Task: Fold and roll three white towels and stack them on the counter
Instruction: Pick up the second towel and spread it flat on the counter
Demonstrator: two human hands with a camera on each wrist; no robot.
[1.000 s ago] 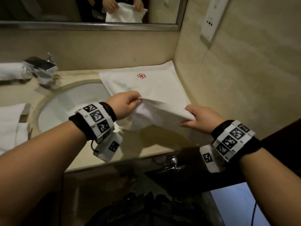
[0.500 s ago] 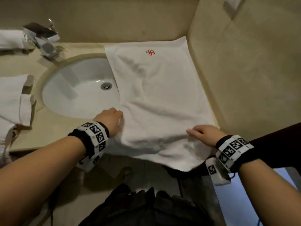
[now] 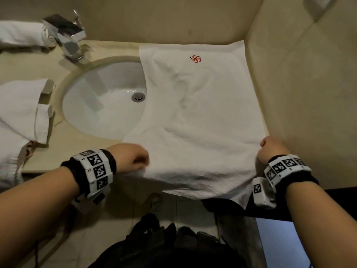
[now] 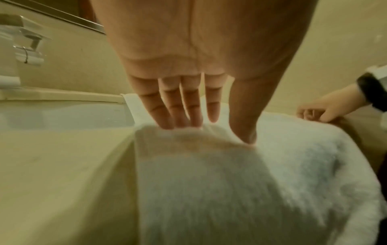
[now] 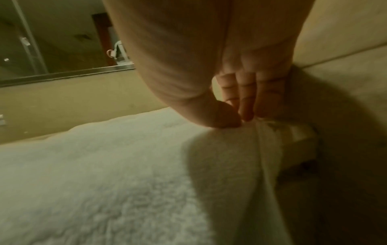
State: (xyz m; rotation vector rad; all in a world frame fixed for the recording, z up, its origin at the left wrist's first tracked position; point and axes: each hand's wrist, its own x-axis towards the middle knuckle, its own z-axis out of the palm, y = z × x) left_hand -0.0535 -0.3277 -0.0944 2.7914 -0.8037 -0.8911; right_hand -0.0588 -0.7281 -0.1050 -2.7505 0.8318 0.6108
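A white towel (image 3: 202, 122) with a red logo lies spread on the counter (image 3: 44, 157) right of the sink, its left edge over the basin and its near edge hanging off the front. My left hand (image 3: 140, 161) pinches the near left edge; in the left wrist view the thumb lies on top of the towel (image 4: 230, 190) and the fingertips are tucked behind the fold. My right hand (image 3: 265, 147) pinches the near right edge between thumb and fingers (image 5: 247, 107). A rolled white towel (image 3: 21, 33) lies at the back left. Another white towel (image 3: 19, 117) lies loosely folded at the left.
The oval sink (image 3: 104, 105) with its drain sits left of the spread towel, with the chrome faucet (image 3: 65, 35) behind it. A tiled wall (image 3: 299, 93) borders the towel's right side. A dark bag (image 3: 164, 246) lies on the floor below.
The towel, held bunched above the counter a second ago, now lies spread flat. Both hands have moved apart and toward me to its near corners. The head view has tilted down.
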